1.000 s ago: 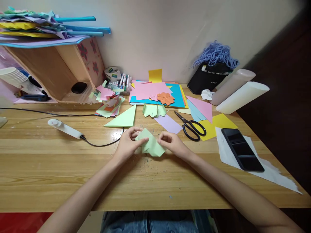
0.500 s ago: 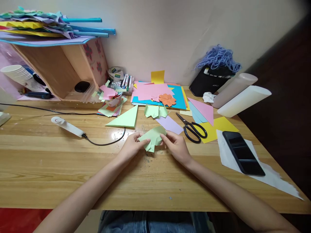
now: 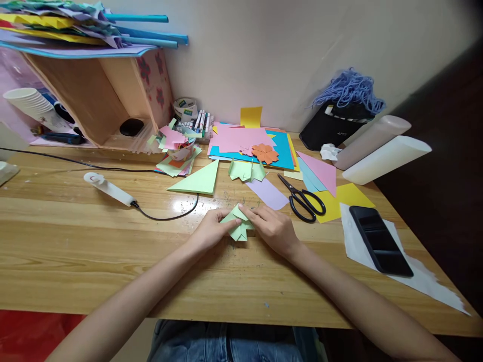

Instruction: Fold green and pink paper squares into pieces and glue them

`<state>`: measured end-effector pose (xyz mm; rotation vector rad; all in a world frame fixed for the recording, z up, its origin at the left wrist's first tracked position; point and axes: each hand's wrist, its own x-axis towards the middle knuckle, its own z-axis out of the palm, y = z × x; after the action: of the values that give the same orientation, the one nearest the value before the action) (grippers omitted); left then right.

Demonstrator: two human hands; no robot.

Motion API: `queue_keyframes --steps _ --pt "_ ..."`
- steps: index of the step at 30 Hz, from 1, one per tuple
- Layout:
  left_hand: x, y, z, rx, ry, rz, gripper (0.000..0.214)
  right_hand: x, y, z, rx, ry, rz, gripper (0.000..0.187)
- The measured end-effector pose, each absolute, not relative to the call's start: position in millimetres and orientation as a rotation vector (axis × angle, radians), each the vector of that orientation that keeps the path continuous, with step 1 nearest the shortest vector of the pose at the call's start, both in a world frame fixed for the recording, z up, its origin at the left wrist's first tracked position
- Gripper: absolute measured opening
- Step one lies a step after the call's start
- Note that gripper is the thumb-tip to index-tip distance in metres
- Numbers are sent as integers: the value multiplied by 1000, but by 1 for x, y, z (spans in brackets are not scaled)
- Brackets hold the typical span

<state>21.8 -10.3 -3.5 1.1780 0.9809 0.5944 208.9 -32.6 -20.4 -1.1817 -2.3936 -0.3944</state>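
Note:
A small folded piece of light green paper [image 3: 239, 224] lies on the wooden table [image 3: 75, 241] between my two hands. My left hand [image 3: 210, 232] pinches its left side with closed fingers. My right hand [image 3: 270, 229] presses down on its top right edge, fingers together over the fold. Most of the paper is covered by my fingers.
Black scissors [image 3: 303, 201] lie just right of my hands. A green paper triangle [image 3: 198, 181], a folded green piece [image 3: 246, 170], a lilac strip [image 3: 267, 193] and coloured sheets [image 3: 249, 142] sit behind. A phone [image 3: 380, 241] rests on white paper. A corded white device [image 3: 109, 189] lies left.
The green paper has been folded smaller and lowered onto the table. Both hands have closed in on it, the right one moving left over its top.

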Motion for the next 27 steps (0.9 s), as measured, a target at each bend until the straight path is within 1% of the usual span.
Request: queue_keyframes --steps 4,7,10,14,17,19,21,27 --pt "22 -10 -4 1132 969 551 28 207 -33 -19 -1176 -2436 -422 37" --pt "21 -8 0 1093 959 527 28 206 -32 -19 -1196 -2450 -302 39" --pt "19 -7 3 1073 947 553 29 205 -30 -17 -1241 -2336 88 41" --pt "17 -5 3 964 947 648 33 204 -28 -15 -1298 -1849 720 38" --pt "18 -6 0 910 934 687 36 200 -29 -14 -1257 -1569 978 36" --pt "20 -7 -1 914 948 681 36 197 -30 -13 -1227 -1558 988 30" --pt "21 -8 -2 907 958 668 36 196 -32 -13 -1221 -1617 883 27" --pt "22 -9 -1 803 866 663 35 207 -27 -20 -1156 -2030 333 42"
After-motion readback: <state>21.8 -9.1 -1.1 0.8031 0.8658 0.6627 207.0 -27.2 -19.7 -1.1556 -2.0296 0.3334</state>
